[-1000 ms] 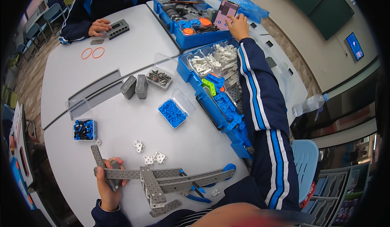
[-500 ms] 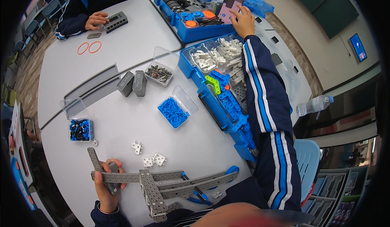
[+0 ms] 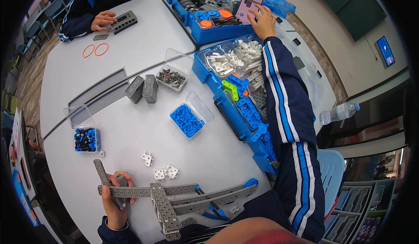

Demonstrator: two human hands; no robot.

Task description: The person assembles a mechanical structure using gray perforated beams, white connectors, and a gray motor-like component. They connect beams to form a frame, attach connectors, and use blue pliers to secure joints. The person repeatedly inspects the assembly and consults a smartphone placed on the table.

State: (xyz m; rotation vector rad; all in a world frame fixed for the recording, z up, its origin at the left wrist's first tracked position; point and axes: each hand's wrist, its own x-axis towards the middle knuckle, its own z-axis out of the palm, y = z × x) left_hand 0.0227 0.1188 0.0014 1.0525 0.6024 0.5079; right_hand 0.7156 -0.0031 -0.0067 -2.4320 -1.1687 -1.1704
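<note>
At the lower left, my left hand (image 3: 115, 202) grips the end of a frame of grey perforated beams (image 3: 168, 209) with blue connectors. Its fingers wrap round a grey block (image 3: 123, 183) at that end. Stretched to the far right, my right hand (image 3: 263, 23) has its fingers spread on the screen of a smartphone (image 3: 249, 3), which leans upright in a blue parts case (image 3: 198, 34). A picture of a dark part on pink shows on the screen. White connector pieces (image 3: 165, 172) lie just beyond the grey frame.
A blue sorting case (image 3: 227, 113) holds white, grey, blue and green parts under my right arm. Small clear boxes hold blue pins (image 3: 187, 119), mixed pins (image 3: 171, 79) and black-blue pins (image 3: 86, 140). Across the table, another person's hand (image 3: 103, 20) touches a grey controller (image 3: 124, 22).
The picture on the phone screen has switched from several small dark shapes to one larger part. My right hand has shifted slightly at the screen; my left hand stays put.
</note>
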